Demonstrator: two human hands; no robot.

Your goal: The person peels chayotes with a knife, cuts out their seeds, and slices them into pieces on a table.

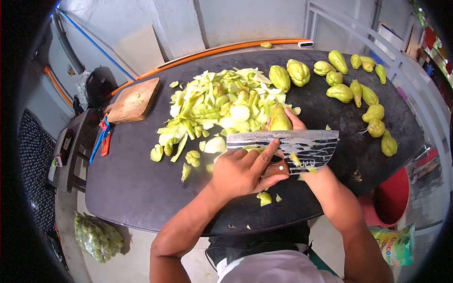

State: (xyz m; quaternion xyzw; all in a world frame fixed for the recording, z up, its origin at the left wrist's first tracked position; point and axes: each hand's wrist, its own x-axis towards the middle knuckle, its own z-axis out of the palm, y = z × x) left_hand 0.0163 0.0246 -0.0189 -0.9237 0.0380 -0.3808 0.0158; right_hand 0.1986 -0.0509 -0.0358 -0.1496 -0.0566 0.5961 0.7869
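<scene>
My left hand (245, 170) grips the wooden handle of a wide cleaver (314, 144), its index finger laid on the blade. Pale streaks and green bits stick to the blade, which points right. Behind the blade, my right hand (296, 120) holds a yellow-green chayote (279, 119); the cleaver hides much of that hand and the fruit's lower part. A large heap of peels and cut pieces (207, 106) lies just left of the chayote. Small scraps (264, 198) are on the dark table (137, 184) below my left hand.
Whole chayotes (339, 93) are spread over the table's right side, two larger ones (298, 72) behind the heap. A wooden board (134, 100) and an orange-handled tool (106, 144) lie at the left edge. A red bucket (389, 198) and a bag of greens (98, 236) are below.
</scene>
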